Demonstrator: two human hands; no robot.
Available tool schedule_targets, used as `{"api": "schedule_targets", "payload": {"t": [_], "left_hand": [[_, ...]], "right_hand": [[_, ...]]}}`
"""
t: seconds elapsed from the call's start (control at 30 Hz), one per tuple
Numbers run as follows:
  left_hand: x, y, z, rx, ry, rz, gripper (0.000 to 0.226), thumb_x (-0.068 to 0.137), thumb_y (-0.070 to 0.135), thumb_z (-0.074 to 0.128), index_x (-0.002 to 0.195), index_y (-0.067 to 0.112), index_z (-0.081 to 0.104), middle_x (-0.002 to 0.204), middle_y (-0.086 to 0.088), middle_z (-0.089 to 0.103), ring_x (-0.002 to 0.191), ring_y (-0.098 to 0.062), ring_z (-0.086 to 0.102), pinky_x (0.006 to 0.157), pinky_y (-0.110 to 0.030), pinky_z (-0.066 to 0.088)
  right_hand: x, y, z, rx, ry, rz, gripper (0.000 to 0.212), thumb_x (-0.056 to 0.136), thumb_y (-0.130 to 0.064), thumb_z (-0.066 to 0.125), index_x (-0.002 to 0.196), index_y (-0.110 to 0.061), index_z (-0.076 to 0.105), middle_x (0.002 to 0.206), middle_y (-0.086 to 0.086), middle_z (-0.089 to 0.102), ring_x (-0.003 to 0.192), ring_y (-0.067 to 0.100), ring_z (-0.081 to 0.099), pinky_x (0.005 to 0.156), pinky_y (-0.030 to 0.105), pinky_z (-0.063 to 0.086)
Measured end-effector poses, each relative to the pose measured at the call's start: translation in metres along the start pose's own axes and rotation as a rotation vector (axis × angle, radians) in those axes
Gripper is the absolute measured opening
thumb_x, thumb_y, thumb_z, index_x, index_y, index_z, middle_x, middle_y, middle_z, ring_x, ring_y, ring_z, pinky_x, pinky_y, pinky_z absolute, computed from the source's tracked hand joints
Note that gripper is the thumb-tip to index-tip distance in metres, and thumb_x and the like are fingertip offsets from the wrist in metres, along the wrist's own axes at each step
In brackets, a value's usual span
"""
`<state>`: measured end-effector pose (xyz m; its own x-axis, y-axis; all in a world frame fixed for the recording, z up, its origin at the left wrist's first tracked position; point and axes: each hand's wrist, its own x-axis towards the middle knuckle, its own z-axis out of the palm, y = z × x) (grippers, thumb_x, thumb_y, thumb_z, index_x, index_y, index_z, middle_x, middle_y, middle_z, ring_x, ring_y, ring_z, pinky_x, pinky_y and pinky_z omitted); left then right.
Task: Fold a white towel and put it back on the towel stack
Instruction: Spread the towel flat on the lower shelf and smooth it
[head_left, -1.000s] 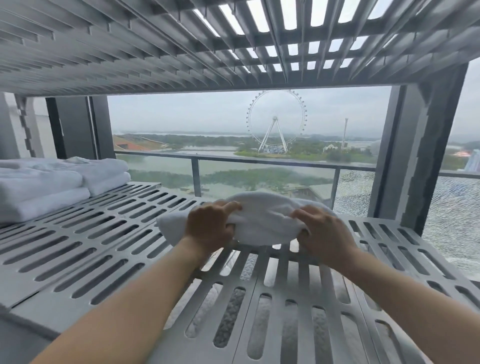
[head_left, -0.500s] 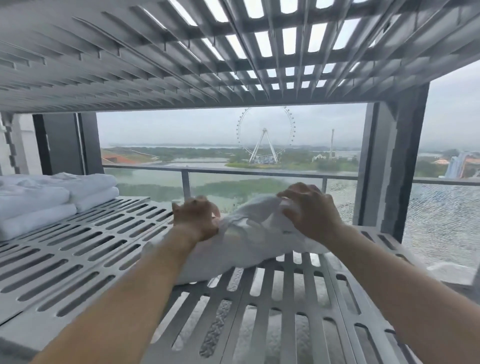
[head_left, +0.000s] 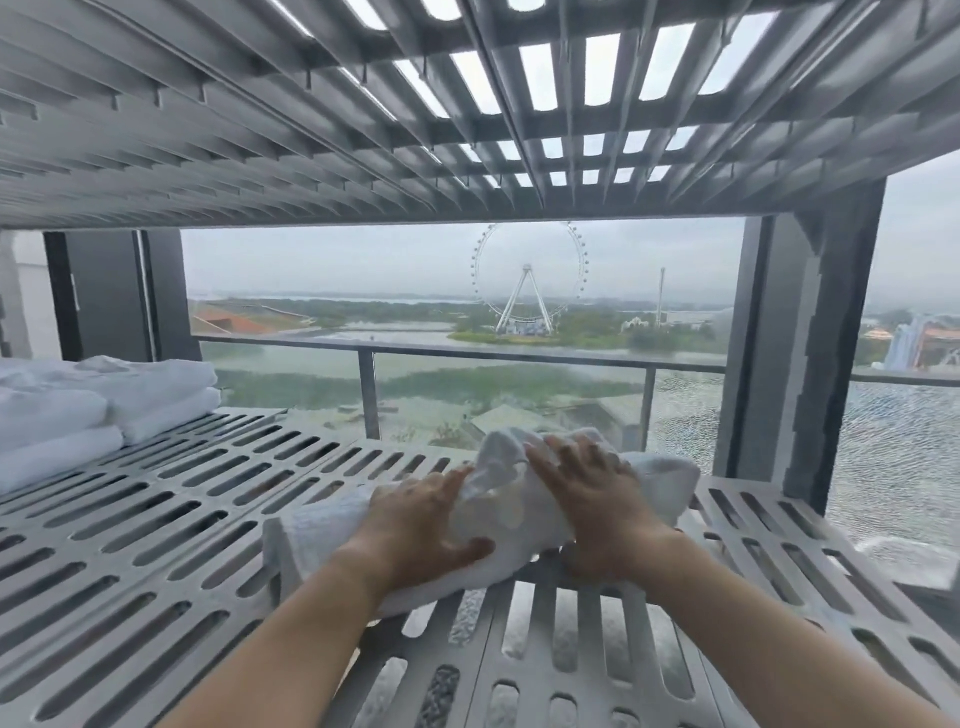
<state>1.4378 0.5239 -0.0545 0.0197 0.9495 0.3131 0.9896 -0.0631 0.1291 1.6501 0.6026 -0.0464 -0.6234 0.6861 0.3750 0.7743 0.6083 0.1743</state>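
A white towel (head_left: 511, 512) lies partly folded and rumpled on the slotted grey metal shelf (head_left: 171, 525), right of centre. My left hand (head_left: 421, 525) presses flat on its near left part, fingers spread, thumb along the front edge. My right hand (head_left: 592, 493) lies on the raised right part, fingers pointing up-left over a fold, and its palm side is hidden. The stack of folded white towels (head_left: 104, 395) sits at the far left of the same shelf, well apart from both hands.
A second slotted shelf (head_left: 363, 104) hangs low overhead. A dark post (head_left: 800, 364) stands at the shelf's right rear corner. Behind the shelf runs a glass railing (head_left: 467, 358) with a Ferris wheel (head_left: 530, 280) in the distance. Bare shelf lies between towel and stack.
Both hands have come down from gripping the lifted towel to lying on top of it. The towel now rests lower and flatter on the shelf, spread further left.
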Motion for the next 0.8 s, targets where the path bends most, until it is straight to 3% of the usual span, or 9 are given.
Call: {"api": "schedule_targets", "payload": {"t": [0.07, 0.13, 0.27, 0.37, 0.43, 0.5, 0.63, 0.73, 0.8], "left_hand": [[0.001, -0.003, 0.0, -0.042, 0.057, 0.02, 0.063, 0.083, 0.052, 0.047, 0.139, 0.038, 0.023, 0.133, 0.008, 0.051, 0.114, -0.016, 0.052, 0.098, -0.037, 0.04], [-0.001, -0.003, -0.002, -0.057, 0.1, 0.041, 0.047, 0.085, 0.037, 0.046, 0.131, 0.041, 0.034, 0.121, 0.008, 0.059, 0.104, -0.018, 0.057, 0.087, -0.036, 0.045], [-0.003, -0.006, -0.014, -0.107, 0.161, 0.069, 0.023, 0.08, 0.024, 0.044, 0.1, 0.035, 0.051, 0.087, 0.005, 0.066, 0.082, -0.02, 0.062, 0.067, -0.031, 0.047], [-0.008, -0.013, -0.028, -0.338, 0.333, 0.016, 0.023, 0.07, 0.029, 0.044, 0.087, 0.031, 0.059, 0.068, 0.008, 0.065, 0.067, -0.015, 0.061, 0.059, -0.029, 0.048], [-0.009, -0.014, -0.032, -0.363, 0.421, -0.011, 0.028, 0.068, 0.029, 0.043, 0.087, 0.029, 0.064, 0.071, 0.006, 0.068, 0.07, -0.018, 0.063, 0.063, -0.029, 0.05], [-0.009, -0.011, -0.03, -0.257, 0.383, -0.011, 0.032, 0.072, 0.025, 0.047, 0.098, 0.033, 0.064, 0.09, 0.005, 0.07, 0.086, -0.02, 0.064, 0.074, -0.031, 0.051], [-0.007, -0.002, -0.016, 0.027, 0.383, -0.036, 0.052, 0.079, 0.017, 0.054, 0.127, 0.038, 0.047, 0.126, 0.008, 0.05, 0.116, -0.017, 0.047, 0.097, -0.036, 0.039], [-0.005, 0.011, -0.017, 0.186, 0.523, -0.023, 0.048, 0.076, 0.013, 0.06, 0.119, 0.033, 0.052, 0.117, 0.004, 0.05, 0.11, -0.019, 0.048, 0.088, -0.04, 0.039], [-0.005, 0.019, -0.019, 0.217, 0.624, 0.02, 0.035, 0.068, 0.006, 0.067, 0.096, 0.025, 0.058, 0.096, 0.0, 0.056, 0.091, -0.022, 0.058, 0.071, -0.037, 0.043]], "right_hand": [[-0.003, -0.002, -0.001, -0.083, 0.048, 0.042, 0.095, 0.067, -0.035, 0.063, 0.141, -0.035, 0.003, 0.147, 0.0, 0.019, 0.13, 0.031, 0.02, 0.103, 0.042, 0.031], [-0.004, -0.006, -0.007, -0.076, 0.098, 0.061, 0.081, 0.07, -0.017, 0.061, 0.139, -0.033, 0.021, 0.139, -0.002, 0.034, 0.122, 0.029, 0.031, 0.096, 0.038, 0.036], [-0.003, -0.006, -0.043, 0.025, 0.043, 0.038, 0.067, 0.069, -0.018, 0.058, 0.13, -0.035, 0.035, 0.122, -0.004, 0.049, 0.112, 0.026, 0.042, 0.086, 0.034, 0.044], [-0.009, 0.006, -0.076, 0.176, -0.092, 0.011, 0.071, 0.062, -0.027, 0.06, 0.129, -0.038, 0.039, 0.123, -0.009, 0.051, 0.112, 0.016, 0.046, 0.087, 0.024, 0.042], [-0.013, 0.01, -0.09, 0.331, -0.129, 0.018, 0.068, 0.06, -0.031, 0.063, 0.125, -0.041, 0.045, 0.122, -0.012, 0.053, 0.103, 0.009, 0.049, 0.083, 0.018, 0.038], [-0.013, 0.008, -0.093, 0.357, -0.057, -0.016, 0.059, 0.067, -0.033, 0.066, 0.123, -0.04, 0.047, 0.124, -0.01, 0.053, 0.106, 0.012, 0.051, 0.086, 0.023, 0.04], [-0.009, -0.007, -0.075, 0.05, 0.142, 0.042, 0.058, 0.08, -0.045, 0.062, 0.132, -0.035, 0.039, 0.136, -0.008, 0.043, 0.121, 0.02, 0.042, 0.099, 0.042, 0.036], [-0.009, -0.021, -0.064, -0.062, 0.278, 0.032, 0.053, 0.081, -0.039, 0.065, 0.128, -0.028, 0.044, 0.132, -0.003, 0.046, 0.117, 0.022, 0.046, 0.097, 0.044, 0.037], [-0.008, -0.029, -0.058, -0.035, 0.422, -0.06, 0.044, 0.074, -0.031, 0.073, 0.114, -0.021, 0.057, 0.114, 0.003, 0.058, 0.1, 0.026, 0.057, 0.081, 0.041, 0.047]]}}
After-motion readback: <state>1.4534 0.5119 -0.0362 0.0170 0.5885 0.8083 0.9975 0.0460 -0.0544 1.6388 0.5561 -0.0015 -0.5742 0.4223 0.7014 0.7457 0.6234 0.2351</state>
